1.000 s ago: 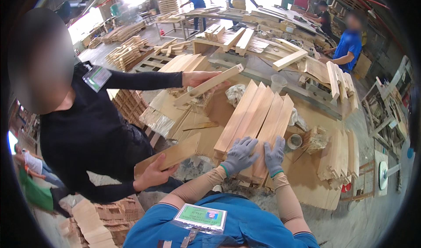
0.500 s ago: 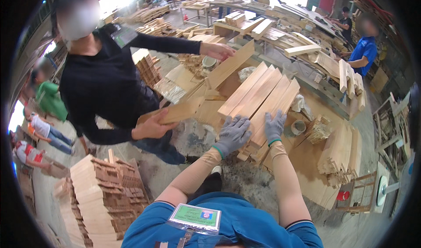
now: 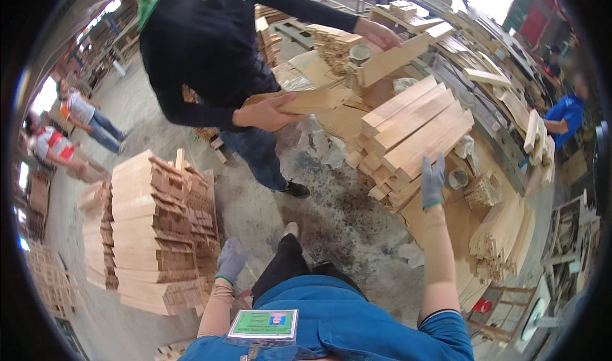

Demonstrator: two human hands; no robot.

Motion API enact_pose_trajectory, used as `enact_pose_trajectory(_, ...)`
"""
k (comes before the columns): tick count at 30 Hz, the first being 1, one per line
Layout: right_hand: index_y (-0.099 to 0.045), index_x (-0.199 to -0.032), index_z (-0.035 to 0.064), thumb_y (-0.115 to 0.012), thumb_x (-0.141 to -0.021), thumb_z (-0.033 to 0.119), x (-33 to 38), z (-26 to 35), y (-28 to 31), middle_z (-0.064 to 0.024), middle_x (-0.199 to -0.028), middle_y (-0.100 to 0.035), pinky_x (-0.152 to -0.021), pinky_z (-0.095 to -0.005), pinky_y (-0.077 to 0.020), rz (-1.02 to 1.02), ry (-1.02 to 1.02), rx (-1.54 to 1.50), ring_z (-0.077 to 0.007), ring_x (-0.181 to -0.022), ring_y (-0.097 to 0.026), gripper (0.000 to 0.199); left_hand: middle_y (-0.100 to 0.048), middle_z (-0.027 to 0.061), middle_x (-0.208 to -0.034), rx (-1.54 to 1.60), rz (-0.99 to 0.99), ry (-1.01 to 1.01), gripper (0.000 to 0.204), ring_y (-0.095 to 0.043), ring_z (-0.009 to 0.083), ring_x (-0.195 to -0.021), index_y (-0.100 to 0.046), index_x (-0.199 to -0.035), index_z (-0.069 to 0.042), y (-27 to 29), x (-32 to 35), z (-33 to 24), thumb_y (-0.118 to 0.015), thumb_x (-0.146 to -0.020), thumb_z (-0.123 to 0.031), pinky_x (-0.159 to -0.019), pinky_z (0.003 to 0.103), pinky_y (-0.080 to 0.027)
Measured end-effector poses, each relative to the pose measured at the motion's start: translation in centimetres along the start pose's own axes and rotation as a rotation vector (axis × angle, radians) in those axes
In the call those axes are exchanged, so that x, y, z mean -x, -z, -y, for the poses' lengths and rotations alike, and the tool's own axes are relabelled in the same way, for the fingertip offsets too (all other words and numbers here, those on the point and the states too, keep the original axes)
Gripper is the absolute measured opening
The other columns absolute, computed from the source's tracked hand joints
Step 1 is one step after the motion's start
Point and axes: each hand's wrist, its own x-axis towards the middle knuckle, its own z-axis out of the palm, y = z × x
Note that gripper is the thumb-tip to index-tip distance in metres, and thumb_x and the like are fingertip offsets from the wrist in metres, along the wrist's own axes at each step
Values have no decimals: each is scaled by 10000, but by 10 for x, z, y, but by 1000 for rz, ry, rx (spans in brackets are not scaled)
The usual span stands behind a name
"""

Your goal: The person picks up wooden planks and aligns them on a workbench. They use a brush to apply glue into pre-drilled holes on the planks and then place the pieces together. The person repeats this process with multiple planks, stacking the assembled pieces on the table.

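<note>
My right hand point(image 3: 433, 181), in a grey glove, has its fingers stretched out along the near right end of a stack of pale wooden planks point(image 3: 421, 134). It touches or almost touches the end plank and grips nothing. My left hand point(image 3: 231, 261), gloved too and slightly blurred, is low on the left, beside a tall stack of wooden pieces point(image 3: 137, 233). Its fingers look loosely apart, with nothing seen in them. Across from me, a person in black holds one board point(image 3: 312, 101) in one hand and has the other hand on a second board point(image 3: 392, 60).
A bundle of wooden strips point(image 3: 500, 236) lies right of my right arm, near a small cup point(image 3: 457, 178). A metal-edged bench point(image 3: 491, 131) with loose planks runs along the far right. Stained concrete floor point(image 3: 331, 233) lies between the stacks. Several people are farther off.
My left hand has left the planks and swung down left towards the other stack. My right hand has stayed by the planks' right side. The view has shifted left and downward.
</note>
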Motion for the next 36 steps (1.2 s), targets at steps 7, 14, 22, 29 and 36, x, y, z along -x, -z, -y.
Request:
enact_pose_trajectory(7,-442,-1324,-43,-574,-910,276,193,-55,-18,-271,-1288,-505,-1014,-410,-378,38,-66,305,-398,-1180,-486,539,-433,206,-1372,148,-176,59,623,-448,379,-1230,-415,-1341,-28,-1,40,58,-581,-847,-369,-1006,422,-391)
enact_pose_trajectory(14,-555,-1240,43,-568,-849,385,326,28,-89,-242,-1200,-574,-980,-446,-406,787,-142,373,-388,-1148,-519,519,-418,215,-1398,256,-265,10,619,-403,371,-1283,-406,-1358,-3,17,74,148,-610,-847,-287,-1058,405,-343)
enact_pose_trajectory(22,-576,-1166,38,-534,-877,347,452,166,-229,-188,-1233,-545,-956,-429,-426,1216,305,294,-364,-1141,-519,426,-376,232,-1435,207,-689,346,627,-353,367,-1332,-368,-1396,17,73,148,334,-617,-867,-210,-1096,417,-300)
enact_pose_trajectory(29,-536,-1192,32,-485,-912,320,544,261,-282,-188,-1172,-541,-933,-438,-430,1346,571,216,-361,-1097,-529,405,-355,232,-1443,241,-720,611,613,-342,362,-1335,-325,-1418,13,73,210,456,-573,-919,-242,-1094,416,-306)
enact_pose_trajectory(36,-514,-1199,41,-503,-886,346,545,274,-298,-207,-1213,-522,-932,-455,-432,1455,614,333,-388,-1097,-532,437,-320,243,-1452,335,-683,742,637,-329,366,-1338,-297,-1433,9,51,224,475,-573,-918,-245,-1092,423,-305)
